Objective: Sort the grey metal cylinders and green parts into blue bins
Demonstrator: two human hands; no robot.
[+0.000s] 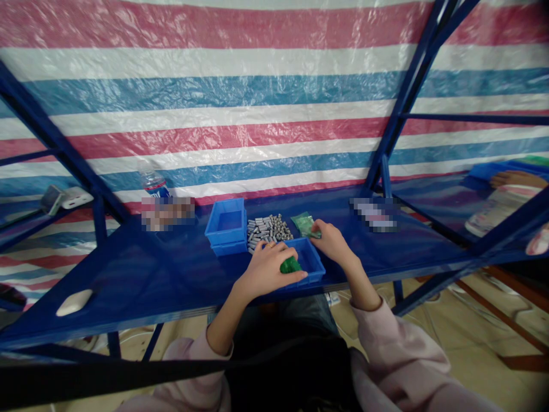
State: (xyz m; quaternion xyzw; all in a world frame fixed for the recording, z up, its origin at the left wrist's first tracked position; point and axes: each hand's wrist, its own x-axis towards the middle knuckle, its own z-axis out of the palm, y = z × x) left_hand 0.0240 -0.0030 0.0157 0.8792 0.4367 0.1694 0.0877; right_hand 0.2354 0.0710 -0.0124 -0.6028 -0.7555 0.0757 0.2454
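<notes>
Far left of the blue bench (150,274): a white oval object (74,301), well apart from my work. A water bottle (153,184) stands at the back against the striped tarp (257,86). Next, an empty blue bin (226,224), stacked on another of the same kind.

Just right of it, a pile of small grey cylinders (268,230), lying loose on the bench between the stacked bins and a green plastic bag (303,223).

My left hand (268,268) rests over the near-left corner of a second blue bin (311,260), fingers curled and closed on a green packet (290,265), which sits inside that bin at its left wall. My right hand (332,240) is at the bin's far-right corner, fingertips pinching the near edge of the green plastic bag. The hands are apart, one on each side of the bin.

Judgement: keep the left grip low in the bin so nothing spills over the rim; hold the bag by its edge only, and keep my forearm off the cylinder pile.

Far right, on the neighbouring bench: another person's hand (517,179).
</notes>
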